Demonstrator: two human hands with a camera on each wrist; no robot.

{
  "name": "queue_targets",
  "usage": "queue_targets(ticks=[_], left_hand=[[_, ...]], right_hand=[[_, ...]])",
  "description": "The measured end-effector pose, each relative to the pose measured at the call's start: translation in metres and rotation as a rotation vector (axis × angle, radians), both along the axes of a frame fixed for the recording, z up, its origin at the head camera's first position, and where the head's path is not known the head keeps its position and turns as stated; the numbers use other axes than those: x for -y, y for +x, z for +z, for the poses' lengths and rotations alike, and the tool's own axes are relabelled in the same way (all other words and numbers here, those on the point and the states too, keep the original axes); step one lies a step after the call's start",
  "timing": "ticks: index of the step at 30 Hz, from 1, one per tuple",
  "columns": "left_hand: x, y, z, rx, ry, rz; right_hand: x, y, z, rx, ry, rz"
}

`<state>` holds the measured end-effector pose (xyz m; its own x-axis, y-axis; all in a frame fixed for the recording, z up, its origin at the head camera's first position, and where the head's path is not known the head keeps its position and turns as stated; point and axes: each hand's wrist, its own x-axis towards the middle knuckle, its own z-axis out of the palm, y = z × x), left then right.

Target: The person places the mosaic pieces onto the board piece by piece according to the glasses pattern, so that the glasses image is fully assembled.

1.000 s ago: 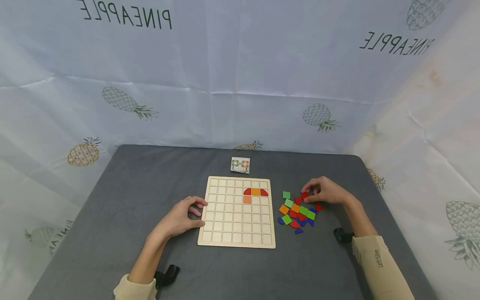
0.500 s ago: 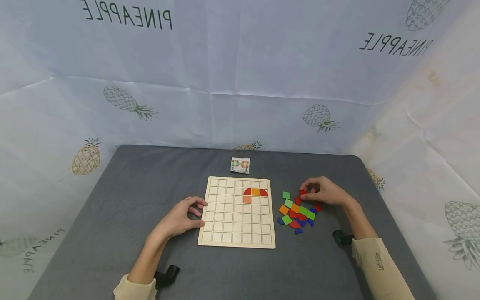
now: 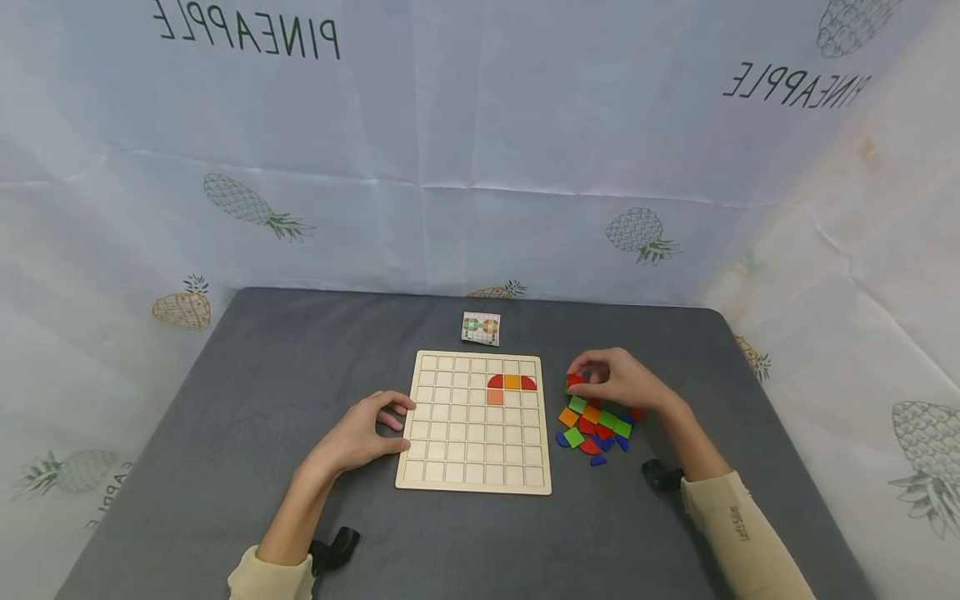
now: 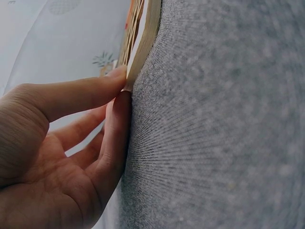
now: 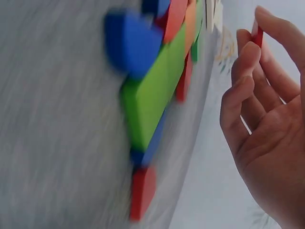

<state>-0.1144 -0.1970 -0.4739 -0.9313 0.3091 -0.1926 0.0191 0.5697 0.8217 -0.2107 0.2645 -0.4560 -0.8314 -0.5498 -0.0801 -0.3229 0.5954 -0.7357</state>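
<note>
A pale wooden grid board point(image 3: 457, 433) lies on the table. My left hand point(image 3: 363, 437) touches its left edge with thumb and fingertips; the left wrist view shows the thumb point(image 4: 90, 95) against the board's rim. Between thumb and fingers of my right hand point(image 3: 622, 379) a small red piece point(image 5: 258, 37) is pinched, raised above the table; its full outline is hidden. On the board, two red round-edged pieces flank a yellow-orange square point(image 3: 512, 382), with a light orange square point(image 3: 495, 397) below the left one. Under and beside the right hand lie loose coloured pieces point(image 3: 587, 426).
A small printed pattern card point(image 3: 481, 328) lies beyond the board's far edge. Loose green squares point(image 5: 152, 95), blue pieces point(image 5: 133, 43) and red pieces overlap on the grey tabletop point(image 3: 322, 350). A pineapple-print cloth point(image 3: 480, 125) hangs behind the table.
My right hand has lifted the red piece from the pile and moved left with it toward the board. My left hand has stayed at the board's edge.
</note>
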Motion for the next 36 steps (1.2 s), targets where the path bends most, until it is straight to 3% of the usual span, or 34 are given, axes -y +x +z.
queue_targets(ticks=[10,21,31,36], left_hand=[[-0.002,0.004,0.001,0.000,-0.003,0.008],[-0.004,0.012,0.003,0.000,-0.006,0.013],[-0.004,0.011,0.002,0.000,-0.004,0.013],[-0.004,0.010,0.003,0.002,-0.002,0.011]], right_hand=[[0.041,0.003,0.003,0.003,-0.019,-0.018],[0.078,0.008,-0.001,-0.007,-0.049,0.078],[0.098,0.009,-0.003,0.061,-0.092,0.127],[0.104,0.006,-0.003,0.054,-0.098,0.129]])
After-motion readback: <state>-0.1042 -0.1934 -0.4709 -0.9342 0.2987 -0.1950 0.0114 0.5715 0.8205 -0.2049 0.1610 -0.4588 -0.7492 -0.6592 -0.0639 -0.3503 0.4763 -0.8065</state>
